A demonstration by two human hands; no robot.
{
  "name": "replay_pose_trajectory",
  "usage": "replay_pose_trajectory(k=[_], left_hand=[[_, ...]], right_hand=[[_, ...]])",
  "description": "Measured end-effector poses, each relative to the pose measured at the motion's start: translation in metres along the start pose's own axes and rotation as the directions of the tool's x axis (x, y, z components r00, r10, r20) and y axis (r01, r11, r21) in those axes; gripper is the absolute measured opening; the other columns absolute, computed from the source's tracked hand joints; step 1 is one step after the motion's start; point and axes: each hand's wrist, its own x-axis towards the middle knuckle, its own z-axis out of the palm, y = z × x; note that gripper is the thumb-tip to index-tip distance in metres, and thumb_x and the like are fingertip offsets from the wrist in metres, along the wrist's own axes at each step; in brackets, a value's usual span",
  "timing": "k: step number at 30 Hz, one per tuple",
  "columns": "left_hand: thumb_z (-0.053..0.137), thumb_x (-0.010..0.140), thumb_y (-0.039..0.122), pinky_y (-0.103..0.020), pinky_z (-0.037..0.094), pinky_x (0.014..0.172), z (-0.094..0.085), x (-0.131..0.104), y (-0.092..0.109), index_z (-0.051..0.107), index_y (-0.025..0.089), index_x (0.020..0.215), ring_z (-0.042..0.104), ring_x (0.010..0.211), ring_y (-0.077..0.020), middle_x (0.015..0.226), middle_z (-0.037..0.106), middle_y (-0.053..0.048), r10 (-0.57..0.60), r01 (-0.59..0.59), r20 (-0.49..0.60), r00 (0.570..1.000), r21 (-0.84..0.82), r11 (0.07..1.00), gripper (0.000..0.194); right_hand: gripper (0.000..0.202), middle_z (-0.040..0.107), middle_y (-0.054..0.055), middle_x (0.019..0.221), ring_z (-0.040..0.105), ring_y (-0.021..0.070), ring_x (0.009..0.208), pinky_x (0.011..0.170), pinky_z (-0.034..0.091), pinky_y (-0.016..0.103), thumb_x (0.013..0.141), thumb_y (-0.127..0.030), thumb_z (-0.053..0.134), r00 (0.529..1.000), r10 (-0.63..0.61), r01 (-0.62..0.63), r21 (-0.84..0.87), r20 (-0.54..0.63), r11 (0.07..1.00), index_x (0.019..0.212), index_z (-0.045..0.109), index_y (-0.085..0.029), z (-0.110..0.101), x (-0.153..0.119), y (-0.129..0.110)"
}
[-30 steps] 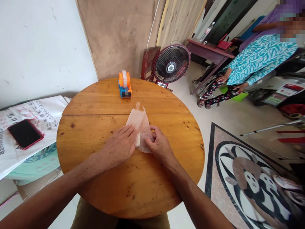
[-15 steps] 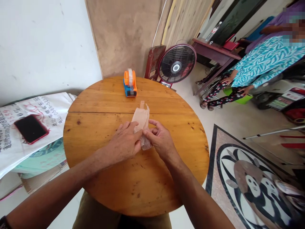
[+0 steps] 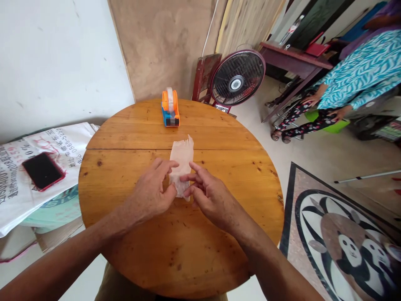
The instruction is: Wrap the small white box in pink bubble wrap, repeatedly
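A thin, pale, crumpled plastic bag lies flattened on the round wooden table, its ragged end pointing away from me. At its left edge my left hand is open, thumb and forefinger spread apart beside the bag. My right hand sits over the lower right part, fingers apart and curved, fingertips at or just above the plastic; whether they touch it I cannot tell. Beyond the bag stands an orange and blue tape dispenser with a roll of clear tape.
To the left, a phone rests on a white printed sack. A fan and a wooden chair stand behind the table. At the right a person sits near a dark red desk. A panda-patterned floor panel lies below.
My hands have drawn apart and their fingers have loosened from the bag. The bag now lies flatter and wider, and the narrow strip at its far end no longer shows.
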Motion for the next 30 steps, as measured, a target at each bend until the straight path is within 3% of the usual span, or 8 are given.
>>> replay_pose_trajectory(k=[3, 6, 12, 17, 21, 24, 27, 30], left_hand=[[0.057, 0.083, 0.033, -0.027, 0.039, 0.056, -0.002, 0.004, 0.009, 0.056, 0.019, 0.094, 0.049, 0.060, -0.0125, 0.076, 0.055, 0.002, -0.112, 0.112, 0.045, 0.993, 0.009, 0.994, 0.017], [0.063, 0.083, 0.041, -0.027, 0.031, 0.055, 0.003, 0.012, 0.013, 0.051, 0.020, 0.078, 0.046, 0.058, -0.0132, 0.066, 0.053, 0.003, -0.144, 0.133, 0.118, 0.982, 0.098, 0.986, 0.024], [0.056, 0.083, 0.021, -0.026, 0.034, 0.059, 0.014, 0.011, 0.005, 0.051, 0.020, 0.075, 0.047, 0.062, -0.0125, 0.072, 0.056, 0.002, -0.111, 0.106, 0.093, 0.989, 0.060, 0.993, 0.010], [0.059, 0.078, 0.016, -0.026, 0.033, 0.059, 0.010, 0.014, 0.008, 0.052, 0.019, 0.077, 0.046, 0.060, -0.0115, 0.075, 0.053, 0.003, -0.152, 0.131, 0.166, 0.974, 0.130, 0.983, 0.008], [0.059, 0.079, 0.016, -0.027, 0.035, 0.060, 0.005, 0.020, 0.015, 0.054, 0.019, 0.076, 0.048, 0.062, -0.0126, 0.076, 0.053, 0.002, -0.174, 0.123, 0.240, 0.955, 0.214, 0.969, 0.006], [0.057, 0.080, 0.016, -0.027, 0.036, 0.061, 0.004, 0.022, 0.018, 0.055, 0.019, 0.078, 0.049, 0.064, -0.0134, 0.077, 0.055, 0.001, -0.194, 0.128, 0.260, 0.946, 0.251, 0.960, 0.004], [0.056, 0.080, 0.016, -0.028, 0.038, 0.061, 0.004, 0.021, 0.018, 0.055, 0.019, 0.078, 0.051, 0.064, -0.0137, 0.079, 0.056, 0.000, -0.191, 0.123, 0.264, 0.945, 0.255, 0.959, 0.004], [0.055, 0.080, 0.016, -0.028, 0.038, 0.061, 0.005, 0.019, 0.016, 0.055, 0.019, 0.078, 0.051, 0.064, -0.0139, 0.080, 0.056, -0.001, -0.164, 0.100, 0.257, 0.952, 0.247, 0.964, 0.004]], right_hand=[[0.062, 0.069, 0.015, 0.122, 0.070, 0.0176, 0.081, 0.073, 0.056, 0.035, 0.085, -0.010, 0.044, 0.999, -0.040, 0.043, -0.095, 0.030, 0.995, 0.146, 0.037, -0.015, -0.005, 0.002, -0.002], [0.062, 0.069, 0.015, 0.122, 0.070, 0.0187, 0.085, 0.078, 0.056, 0.036, 0.086, -0.010, 0.042, 0.996, -0.043, 0.051, -0.105, 0.075, 0.993, 0.147, 0.035, -0.013, -0.011, 0.006, -0.004], [0.058, 0.074, 0.009, 0.110, 0.068, 0.0158, 0.080, 0.082, 0.054, 0.036, 0.087, -0.011, 0.041, 0.987, -0.100, 0.114, -0.111, 0.126, 0.987, 0.144, 0.040, -0.015, -0.023, 0.017, 0.001], [0.027, 0.073, 0.004, 0.089, 0.064, 0.0159, 0.074, 0.068, 0.051, 0.030, 0.089, -0.022, 0.052, 0.968, -0.235, 0.204, -0.264, -0.089, 0.943, 0.112, 0.066, -0.020, -0.052, 0.038, 0.006], [0.014, 0.071, 0.005, 0.090, 0.063, 0.0184, 0.077, 0.071, 0.049, 0.033, 0.088, -0.025, 0.059, 0.914, -0.378, 0.278, -0.451, -0.149, 0.848, 0.094, 0.070, -0.020, -0.067, 0.068, -0.006], [0.015, 0.070, 0.009, 0.100, 0.063, 0.0251, 0.091, 0.082, 0.048, 0.039, 0.083, -0.032, 0.069, 0.930, -0.361, 0.253, -0.595, -0.068, 0.763, 0.090, 0.069, -0.019, -0.060, 0.096, -0.026], [0.038, 0.068, 0.015, 0.102, 0.060, 0.0347, 0.103, 0.087, 0.046, 0.045, 0.070, -0.039, 0.080, 0.971, -0.240, 0.150, -0.740, -0.016, 0.655, 0.097, 0.068, -0.015, -0.049, 0.126, -0.040], [0.047, 0.068, 0.014, 0.098, 0.060, 0.0361, 0.104, 0.085, 0.047, 0.043, 0.067, -0.042, 0.082, 0.996, -0.078, 0.032, -0.724, -0.031, 0.690, 0.103, 0.066, -0.015, -0.050, 0.156, -0.038]])
